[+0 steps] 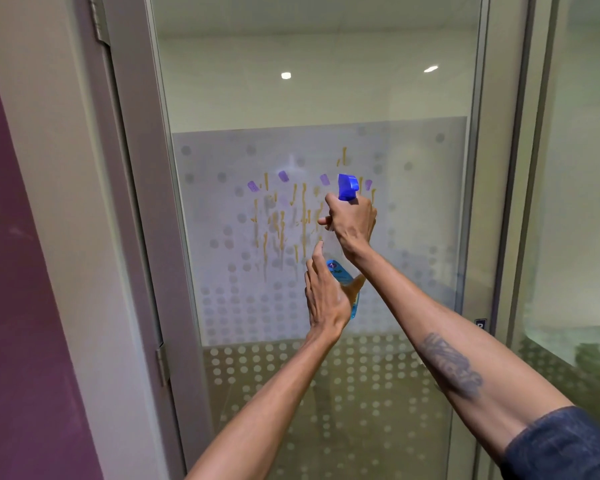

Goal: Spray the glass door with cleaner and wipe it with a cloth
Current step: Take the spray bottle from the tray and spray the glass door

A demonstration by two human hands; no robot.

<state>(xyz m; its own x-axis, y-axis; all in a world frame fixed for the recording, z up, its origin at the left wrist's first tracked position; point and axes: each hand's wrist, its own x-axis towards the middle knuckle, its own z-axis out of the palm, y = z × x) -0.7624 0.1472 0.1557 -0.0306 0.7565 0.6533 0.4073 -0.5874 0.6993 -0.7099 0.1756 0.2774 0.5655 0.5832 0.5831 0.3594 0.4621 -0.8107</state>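
The glass door (413,98) fills the middle of the view, with a frosted dotted band across it. Yellow-orange streaks (303,216) and a few purple smudges run down the frosted part. My right hand (354,220) grips the neck of a clear spray bottle (343,277) with a blue trigger head (347,187), its nozzle turned toward the streaks. My left hand (324,292) rests against the lower body of the bottle, fingers upright beside the blue label. No cloth is in view.
A grey metal door frame (142,202) with hinges stands at the left, beside a beige and purple wall (21,306). Another glass panel (582,168) stands at the right.
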